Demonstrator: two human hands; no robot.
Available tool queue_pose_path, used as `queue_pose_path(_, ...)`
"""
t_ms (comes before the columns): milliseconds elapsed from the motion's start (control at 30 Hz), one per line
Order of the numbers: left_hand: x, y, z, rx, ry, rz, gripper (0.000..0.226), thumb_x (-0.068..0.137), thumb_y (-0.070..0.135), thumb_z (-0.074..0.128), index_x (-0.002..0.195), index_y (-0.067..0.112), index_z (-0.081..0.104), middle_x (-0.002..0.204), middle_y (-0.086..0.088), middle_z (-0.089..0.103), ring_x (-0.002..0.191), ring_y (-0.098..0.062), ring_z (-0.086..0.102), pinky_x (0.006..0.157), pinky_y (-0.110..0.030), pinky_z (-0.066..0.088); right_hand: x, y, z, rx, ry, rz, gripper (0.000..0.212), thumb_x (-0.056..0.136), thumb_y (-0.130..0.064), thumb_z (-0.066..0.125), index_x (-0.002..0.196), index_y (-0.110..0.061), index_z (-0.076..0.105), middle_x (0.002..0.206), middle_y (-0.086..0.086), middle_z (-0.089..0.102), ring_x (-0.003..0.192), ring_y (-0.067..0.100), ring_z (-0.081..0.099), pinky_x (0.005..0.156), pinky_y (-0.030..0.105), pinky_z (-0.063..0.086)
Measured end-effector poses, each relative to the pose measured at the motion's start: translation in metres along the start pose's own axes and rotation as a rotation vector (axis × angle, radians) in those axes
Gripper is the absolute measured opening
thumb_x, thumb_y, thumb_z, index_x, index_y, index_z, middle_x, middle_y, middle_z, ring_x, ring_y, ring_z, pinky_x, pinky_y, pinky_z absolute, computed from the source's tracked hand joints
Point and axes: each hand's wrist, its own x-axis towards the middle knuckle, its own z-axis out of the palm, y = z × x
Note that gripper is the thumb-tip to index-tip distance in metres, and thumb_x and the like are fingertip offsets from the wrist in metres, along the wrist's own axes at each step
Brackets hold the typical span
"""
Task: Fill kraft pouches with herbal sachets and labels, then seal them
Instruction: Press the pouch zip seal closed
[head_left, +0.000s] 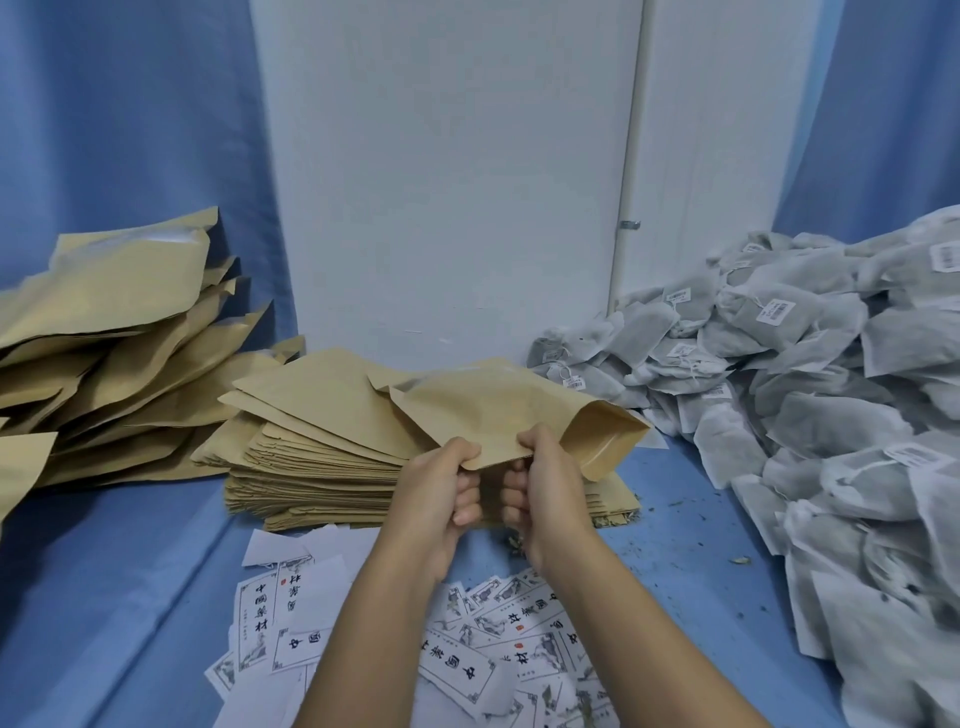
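Gripping one kraft pouch (493, 410) by its near edge, the left hand (441, 493) and right hand (540, 483) curl their fingers (465, 496) round it, thumbs on top, just above the stack of flat pouches (311, 457). Its open mouth faces right, toward the heaped herbal sachets (805, 389). Labels (467, 660) lie scattered on the blue tabletop (691, 519).

The sachet pile (831, 415) runs past the right edge. Both forearms (363, 639) cover part of the labels (457, 670). Print on the barcode tag (776, 310) is too small to read.
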Motion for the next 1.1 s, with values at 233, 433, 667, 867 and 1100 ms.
queue_pose_path(233, -0.002, 0.002, -0.001, -0.003, -0.001, -0.019, 0.027, 0.091, 0.002, 0.049, 0.067, 0.012, 0.04, 0.042, 0.006, 0.024, 0.032, -0.004, 0.019, 0.028, -0.015, 0.015, 0.002, -0.004, -0.003, 0.012, 0.072, -0.013, 0.028, 0.088, -0.017, 0.043, 0.062, -0.018, 0.033, 0.04, -0.008, 0.026, 0.032, 0.007, 0.018, 0.033, 0.016, 0.015)
queue_pose_path(433, -0.001, 0.004, -0.006, -0.001, -0.003, -0.02, 0.024, 0.091, 0.003, 0.049, 0.07, 0.011, 0.041, 0.043, 0.006, 0.023, 0.032, -0.005, 0.019, 0.029, -0.015, 0.015, 0.005, -0.005, -0.006, 0.004, 0.091, -0.007, 0.028, 0.089, -0.018, 0.041, 0.062, -0.018, 0.033, 0.039, -0.009, 0.026, 0.031, 0.006, 0.018, 0.032, 0.016, 0.014)
queue_pose_path(667, 0.001, 0.004, 0.001, -0.036, 0.176, 0.093, 0.024, 0.09, 0.007, 0.053, 0.068, 0.012, 0.044, 0.04, 0.007, 0.029, 0.033, -0.005, 0.023, 0.031, -0.015, 0.018, 0.003, -0.004, -0.003, 0.001, 0.08, -0.05, 0.027, 0.088, -0.015, 0.041, 0.062, -0.017, 0.035, 0.037, -0.009, 0.03, 0.03, 0.006, 0.022, 0.032, 0.018, 0.018)
queue_pose_path(867, 0.001, -0.014, 0.011, 0.134, 0.331, 0.189, 0.02, 0.082, 0.021, 0.064, 0.064, 0.011, 0.062, 0.053, -0.001, 0.06, 0.046, -0.016, 0.053, 0.053, -0.024, 0.043, -0.007, 0.006, 0.008, -0.152, -0.065, -0.027, 0.033, 0.087, -0.019, 0.045, 0.054, -0.016, 0.04, 0.039, -0.005, 0.038, 0.028, 0.008, 0.031, 0.033, 0.013, 0.027)
queue_pose_path(1100, 0.002, -0.011, 0.011, 0.07, 0.356, 0.15, 0.021, 0.083, 0.008, 0.059, 0.064, 0.011, 0.051, 0.048, 0.001, 0.038, 0.034, -0.007, 0.029, 0.033, -0.014, 0.023, -0.002, 0.007, 0.005, 0.165, -0.06, 0.093, 0.028, 0.087, -0.014, 0.042, 0.061, -0.017, 0.032, 0.038, -0.006, 0.025, 0.029, 0.007, 0.015, 0.03, 0.017, 0.011)
